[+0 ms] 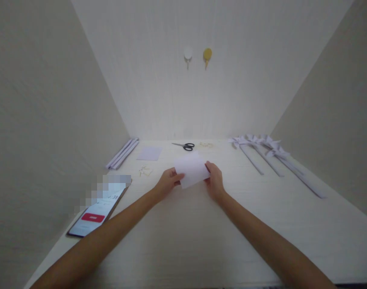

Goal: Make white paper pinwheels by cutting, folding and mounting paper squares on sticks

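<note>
A square sheet of white paper (192, 170) is held up over the table, slightly tilted, between my two hands. My left hand (169, 181) pinches its left edge, thumb on top and fingers underneath. On the opposite side, my right hand (214, 180) grips the right edge, with the fingertips partly hidden. Just beyond the paper lie scissors (187, 146) with black handles. Left of them another square of paper (149, 153) rests flat. Small thin pale pieces (145, 171) are scattered near my left hand.
Rolled paper sticks (123, 153) lie at the back left. Several paper pinwheels (255, 140) on sticks lie at the right. A phone (99, 210) leans near the left wall. More small pale pieces (206, 144) lie behind the paper. A white hook (188, 54) and a yellow hook (207, 54) hang on the back wall.
</note>
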Demonstrator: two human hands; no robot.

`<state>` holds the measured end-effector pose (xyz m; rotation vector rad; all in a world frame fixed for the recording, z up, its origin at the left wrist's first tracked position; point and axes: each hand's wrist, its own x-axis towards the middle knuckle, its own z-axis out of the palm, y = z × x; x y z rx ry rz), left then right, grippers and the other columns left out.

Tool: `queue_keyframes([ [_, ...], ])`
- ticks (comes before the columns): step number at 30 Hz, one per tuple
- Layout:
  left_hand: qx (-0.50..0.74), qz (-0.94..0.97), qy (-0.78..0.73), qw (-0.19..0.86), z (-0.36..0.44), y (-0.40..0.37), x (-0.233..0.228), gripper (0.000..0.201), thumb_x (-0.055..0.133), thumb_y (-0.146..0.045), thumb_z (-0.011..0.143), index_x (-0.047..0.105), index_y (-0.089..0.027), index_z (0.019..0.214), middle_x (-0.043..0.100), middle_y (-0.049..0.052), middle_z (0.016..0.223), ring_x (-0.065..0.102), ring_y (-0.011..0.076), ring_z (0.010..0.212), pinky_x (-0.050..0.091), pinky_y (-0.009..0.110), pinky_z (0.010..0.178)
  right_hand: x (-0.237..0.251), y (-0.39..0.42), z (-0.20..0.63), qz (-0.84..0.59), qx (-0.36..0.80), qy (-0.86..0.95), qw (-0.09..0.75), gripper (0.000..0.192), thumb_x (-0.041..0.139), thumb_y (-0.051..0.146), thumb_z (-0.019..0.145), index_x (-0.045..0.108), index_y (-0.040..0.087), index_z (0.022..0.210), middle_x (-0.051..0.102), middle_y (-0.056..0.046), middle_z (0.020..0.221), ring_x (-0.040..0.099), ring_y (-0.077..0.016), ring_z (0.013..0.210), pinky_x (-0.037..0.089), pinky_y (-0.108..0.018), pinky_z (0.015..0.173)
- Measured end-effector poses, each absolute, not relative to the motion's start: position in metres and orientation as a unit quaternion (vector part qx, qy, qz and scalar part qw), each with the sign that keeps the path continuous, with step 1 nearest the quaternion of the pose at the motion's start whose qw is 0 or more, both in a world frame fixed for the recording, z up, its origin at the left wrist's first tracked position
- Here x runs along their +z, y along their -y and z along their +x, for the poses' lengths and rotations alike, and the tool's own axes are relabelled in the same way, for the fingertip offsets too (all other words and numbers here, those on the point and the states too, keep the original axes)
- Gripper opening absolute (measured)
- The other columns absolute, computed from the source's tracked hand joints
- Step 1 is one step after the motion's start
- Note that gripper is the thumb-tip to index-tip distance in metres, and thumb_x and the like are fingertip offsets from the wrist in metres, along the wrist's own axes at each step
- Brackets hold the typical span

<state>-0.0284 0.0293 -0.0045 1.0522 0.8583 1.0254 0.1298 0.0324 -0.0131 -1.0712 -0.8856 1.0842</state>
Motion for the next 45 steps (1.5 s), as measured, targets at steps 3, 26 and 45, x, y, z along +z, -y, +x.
queue_keyframes([
  [3,0.431,0.471,-0.375,0.671,-0.025,-0.023,-0.011,0.033,0.069,-0.024,0.057,0.06,-0.009,0.084,0.067,0.008,0.081,0.061,0.0179,0.074,0.046,0.033,0.074,-0.013,-0.024,0.142,-0.477,0.469,0.435,0.602,0.025,0.065,0.035,0.058,0.047,0.018,0.058,0.039,0.008,0.045,0.034,-0.006,0.04,0.024,-0.019,0.037],
  [26,0.441,0.518,-0.52,0.516,-0.033,-0.023,-0.009,0.016,0.061,-0.025,0.063,0.057,-0.013,0.052,0.059,0.0,0.048,0.051,0.0074,0.041,0.043,0.019,0.041,-0.01,-0.008,0.173,-0.413,0.499,0.551,0.526,0.027,0.048,0.034,0.079,0.05,0.022,0.103,0.052,0.006,0.051,0.044,-0.0049,0.039,0.034,-0.015,0.036],
  [45,0.485,0.507,-0.439,0.561,-0.033,-0.021,-0.01,0.042,0.052,-0.034,0.07,0.049,-0.019,0.109,0.064,0.001,0.074,0.055,0.0078,0.054,0.043,0.018,0.049,-0.012,-0.014,0.184,-0.457,0.509,0.578,0.445,0.019,0.067,0.014,0.058,0.07,0.018,0.075,0.068,-0.001,0.064,0.06,-0.0125,0.055,0.049,-0.025,0.052],
])
